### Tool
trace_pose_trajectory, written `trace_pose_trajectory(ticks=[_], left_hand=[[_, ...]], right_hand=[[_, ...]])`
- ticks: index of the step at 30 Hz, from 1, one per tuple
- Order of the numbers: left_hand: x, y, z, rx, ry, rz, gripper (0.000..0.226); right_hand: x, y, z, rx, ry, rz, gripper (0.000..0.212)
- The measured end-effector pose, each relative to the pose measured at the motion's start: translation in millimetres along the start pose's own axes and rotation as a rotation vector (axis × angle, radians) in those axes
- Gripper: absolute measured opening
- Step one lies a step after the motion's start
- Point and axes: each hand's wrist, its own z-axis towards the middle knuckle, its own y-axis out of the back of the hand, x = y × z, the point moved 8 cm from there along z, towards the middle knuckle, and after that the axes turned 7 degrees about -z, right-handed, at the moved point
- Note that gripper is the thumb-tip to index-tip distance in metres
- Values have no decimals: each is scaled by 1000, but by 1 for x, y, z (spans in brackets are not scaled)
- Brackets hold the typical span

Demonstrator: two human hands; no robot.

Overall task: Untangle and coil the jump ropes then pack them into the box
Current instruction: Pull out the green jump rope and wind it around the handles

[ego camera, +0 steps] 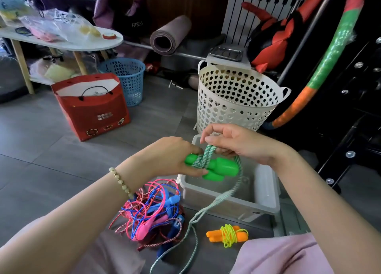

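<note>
Orange rope, already coiled, lies on the floor just in front of box. Tangle of pink, blue and red ropes sits front-left of box, untouched. Green rope tail runs from floor over box's front rim. Above box, left hand grips green handles. Right hand pinches a rope loop over them, probably mid-wrap. Step: coiling. Next: wind in slack, drop bundle into box.

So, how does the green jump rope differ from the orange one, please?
The green jump rope is held by the left hand and right hand above the box; the orange jump rope lies on the floor. The green one is partly wound, its tail trailing; the orange one is fully bundled. Both have cord wrapped round paired handles.
</note>
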Motion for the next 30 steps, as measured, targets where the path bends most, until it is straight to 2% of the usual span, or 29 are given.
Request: trace_pose_trajectory(ticks=[3,5,7,9,13,18,19,21,22,23,26,30], left_hand=[[-20,15,-8,-164,-179,-152,41],[-20,23,-12,-183,-200,-353,34],[-17,25,-14,-166,-156,-627,17],[-12,24,-15,-167,-111,-875,14],[-3,17,-15,-162,73,-1123,27],[4,17,-11,-228,188,-1218,35],[6,18,-10,-250,208,-1235,36],[11,21,-9,-307,259,-1275,38],[15,21,-8,-340,287,-1295,37],[19,22,-8,-372,312,-1311,34],[26,22,-8,-425,353,-1350,30],[32,24,-10,-474,389,-1427,29]], right_hand=[[6,-3,-1,67,73,145,23],[5,-3,1,32,69,285,40],[5,-4,1,7,30,476,54],[7,-4,-1,29,41,595,67],[20,-2,-3,24,208,498,82],[23,6,-10,-228,287,212,71],[22,9,-11,-299,293,196,59],[20,13,-9,-408,309,130,15],[17,13,-6,-440,298,85,6],[13,12,-3,-455,289,40,5],[1,9,4,-456,289,-29,30],[-13,7,10,-497,237,-159,34]])
